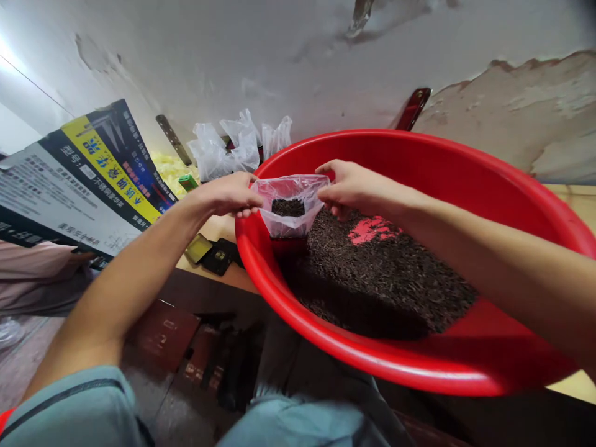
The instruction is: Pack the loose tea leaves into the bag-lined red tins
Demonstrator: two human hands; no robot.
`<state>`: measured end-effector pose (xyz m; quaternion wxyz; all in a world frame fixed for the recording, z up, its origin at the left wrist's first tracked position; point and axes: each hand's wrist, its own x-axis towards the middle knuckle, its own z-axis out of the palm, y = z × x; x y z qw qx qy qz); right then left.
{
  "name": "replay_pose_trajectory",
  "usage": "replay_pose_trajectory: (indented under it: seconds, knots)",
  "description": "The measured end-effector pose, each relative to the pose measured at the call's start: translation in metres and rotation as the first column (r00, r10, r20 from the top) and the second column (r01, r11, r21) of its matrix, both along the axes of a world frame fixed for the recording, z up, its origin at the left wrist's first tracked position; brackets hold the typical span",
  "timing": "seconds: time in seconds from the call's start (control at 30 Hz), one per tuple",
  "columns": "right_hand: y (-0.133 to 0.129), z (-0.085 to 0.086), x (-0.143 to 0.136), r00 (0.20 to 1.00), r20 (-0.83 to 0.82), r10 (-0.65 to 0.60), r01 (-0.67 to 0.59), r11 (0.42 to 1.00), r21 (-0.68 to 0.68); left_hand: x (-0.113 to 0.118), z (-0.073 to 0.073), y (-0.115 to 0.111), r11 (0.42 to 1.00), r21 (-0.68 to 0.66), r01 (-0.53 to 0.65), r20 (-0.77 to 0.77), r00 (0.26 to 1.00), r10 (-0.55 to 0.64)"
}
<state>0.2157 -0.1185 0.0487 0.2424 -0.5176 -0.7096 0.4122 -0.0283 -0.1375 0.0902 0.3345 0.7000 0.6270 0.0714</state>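
A clear plastic bag [293, 225] with dark, dried tea-like leaves [287, 207] inside lines a small dark box [289, 246]. This box stands within a large red basin [261, 268], on the side toward my left. With its fingers closed, my left hand [235, 194] pinches the left edge of the bag's mouth. On the opposite edge, my right hand [347, 188] grips the plastic between thumb and fingers. The mouth is stretched wide between both hands. More loose dark leaves [372, 279] cover much of the basin's floor, with a patch of red showing through.
Several filled plastic bags [228, 149] stand behind the basin's left rim. Black and gold tins [218, 256] lie on the table left of the basin. A large printed cardboard sheet [93, 186] rises at the left. A peeling wall [298, 68] is behind.
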Motion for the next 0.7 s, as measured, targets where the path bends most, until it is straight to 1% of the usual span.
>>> replay_pose_trajectory:
  seconds: [0.07, 0.1, 0.13, 0.17, 0.2, 0.23, 0.27, 0.3, 0.33, 0.37, 0.4, 0.43, 0.47, 0.5, 0.53, 0.6, 0.63, 0.67, 0.7]
  knots:
    - [0.001, 0.003, 0.004, 0.999, -0.038, -0.026, 0.028, 0.997, 0.069, -0.012, 0.011, 0.002, 0.993, 0.112, 0.039, -0.028, 0.999, -0.036]
    - [-0.001, 0.006, 0.007, 0.998, -0.036, -0.048, 0.053, 0.988, 0.144, -0.016, 0.015, 0.000, 0.982, 0.185, 0.035, -0.045, 0.999, -0.027]
    - [-0.003, 0.008, 0.008, 0.998, -0.020, -0.058, 0.061, 0.965, 0.254, -0.018, 0.019, -0.004, 0.961, 0.277, 0.020, -0.065, 0.998, -0.002]
    - [-0.007, 0.009, 0.010, 0.999, 0.018, -0.041, 0.031, 0.918, 0.395, -0.016, 0.020, -0.010, 0.924, 0.381, 0.017, -0.093, 0.995, 0.020]
    - [-0.010, 0.010, 0.010, 0.996, 0.089, 0.000, -0.049, 0.839, 0.542, -0.011, 0.019, -0.017, 0.877, 0.479, 0.048, -0.140, 0.990, 0.023]
    - [-0.014, 0.010, 0.011, 0.980, 0.192, 0.047, -0.164, 0.734, 0.659, -0.003, 0.015, -0.025, 0.816, 0.564, 0.128, -0.220, 0.976, -0.001]
    - [-0.016, 0.008, 0.010, 0.947, 0.311, 0.085, -0.295, 0.621, 0.726, 0.006, 0.008, -0.033, 0.754, 0.597, 0.274, -0.340, 0.938, -0.071]
    - [-0.018, 0.006, 0.009, 0.898, 0.426, 0.108, -0.416, 0.523, 0.744, 0.016, 0.000, -0.039, 0.696, 0.565, 0.443, -0.485, 0.861, -0.155]
    - [-0.018, 0.003, 0.009, 0.848, 0.519, 0.111, -0.508, 0.449, 0.735, 0.026, -0.009, -0.043, 0.644, 0.496, 0.582, -0.620, 0.757, -0.207]
    - [-0.017, 0.001, 0.008, 0.807, 0.582, 0.099, -0.566, 0.406, 0.717, 0.034, -0.017, -0.045, 0.620, 0.440, 0.650, -0.696, 0.683, -0.222]
    - [-0.016, -0.001, 0.008, 0.787, 0.611, 0.083, -0.591, 0.384, 0.709, 0.039, -0.023, -0.045, 0.630, 0.412, 0.659, -0.723, 0.657, -0.214]
    - [-0.014, -0.001, 0.008, 0.785, 0.615, 0.071, -0.592, 0.375, 0.713, 0.041, -0.026, -0.043, 0.643, 0.407, 0.649, -0.715, 0.664, -0.218]
    - [-0.013, -0.001, 0.010, 0.796, 0.601, 0.067, -0.579, 0.374, 0.725, 0.041, -0.026, -0.040, 0.659, 0.425, 0.620, -0.675, 0.702, -0.225]
    - [-0.011, 0.001, 0.013, 0.818, 0.571, 0.073, -0.551, 0.384, 0.741, 0.037, -0.023, -0.036, 0.665, 0.471, 0.580, -0.615, 0.756, -0.224]
    - [-0.010, 0.004, 0.016, 0.845, 0.527, 0.087, -0.514, 0.404, 0.757, 0.032, -0.017, -0.032, 0.655, 0.539, 0.530, -0.544, 0.812, -0.209]
    - [-0.004, 0.009, 0.021, 0.905, 0.413, 0.100, -0.409, 0.465, 0.785, 0.018, -0.002, -0.023, 0.606, 0.704, 0.370, -0.386, 0.916, -0.111]
    - [0.001, 0.011, 0.022, 0.930, 0.358, 0.085, -0.350, 0.500, 0.792, 0.012, 0.006, -0.018, 0.578, 0.768, 0.274, -0.310, 0.950, -0.039]
    - [0.008, 0.012, 0.021, 0.948, 0.312, 0.059, -0.294, 0.538, 0.790, 0.007, 0.011, -0.012, 0.565, 0.802, 0.196, -0.252, 0.968, 0.022]
    - [0.016, 0.012, 0.018, 0.957, 0.288, 0.030, -0.252, 0.578, 0.776, 0.005, 0.015, -0.005, 0.585, 0.797, 0.152, -0.226, 0.973, 0.055]
